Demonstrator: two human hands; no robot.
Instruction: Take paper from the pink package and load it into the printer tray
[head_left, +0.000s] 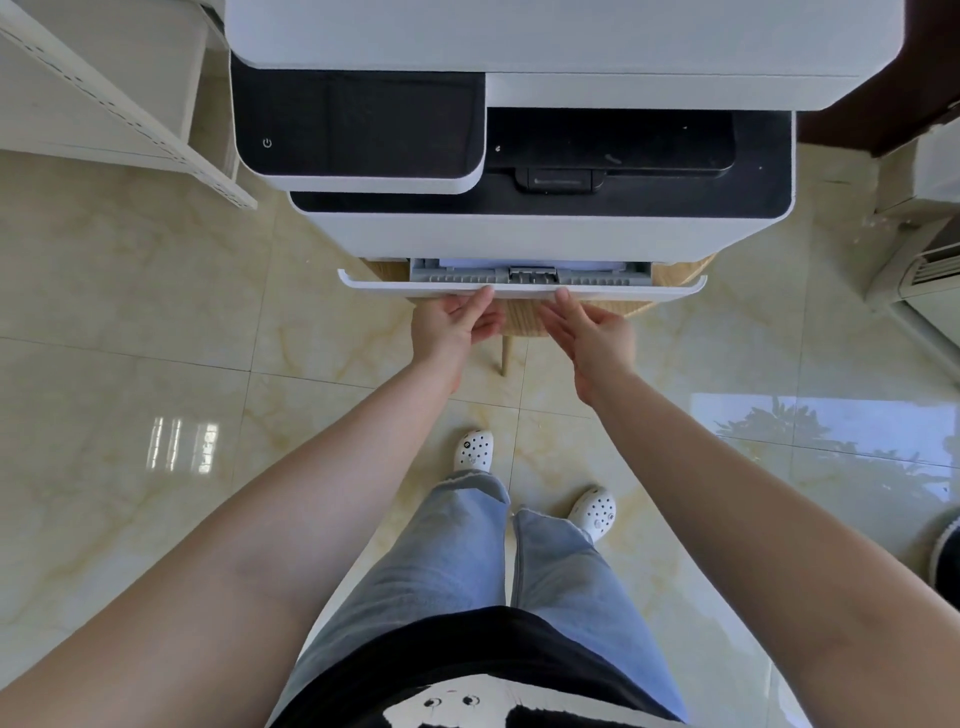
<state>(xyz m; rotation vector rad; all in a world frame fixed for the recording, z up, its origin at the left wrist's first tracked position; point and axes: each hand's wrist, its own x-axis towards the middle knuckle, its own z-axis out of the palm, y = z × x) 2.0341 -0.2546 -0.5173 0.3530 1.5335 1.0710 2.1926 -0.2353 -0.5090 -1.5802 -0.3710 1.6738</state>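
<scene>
A white and black printer (519, 228) stands on a small wooden table in front of me. Its paper tray (623, 288) sticks out a short way at the bottom, with white paper (467, 264) visible inside behind the grey guides. My left hand (457, 325) and my right hand (592, 332) are both at the tray's white front panel, fingers spread, fingertips touching its lower edge near the middle. Neither hand holds anything. The pink package is not in view.
The wooden table (524, 317) has a thin leg below the tray. A white shelf unit (130, 114) stands at the left. A white appliance (930, 260) sits at the right on the glossy tiled floor. My feet are below the tray.
</scene>
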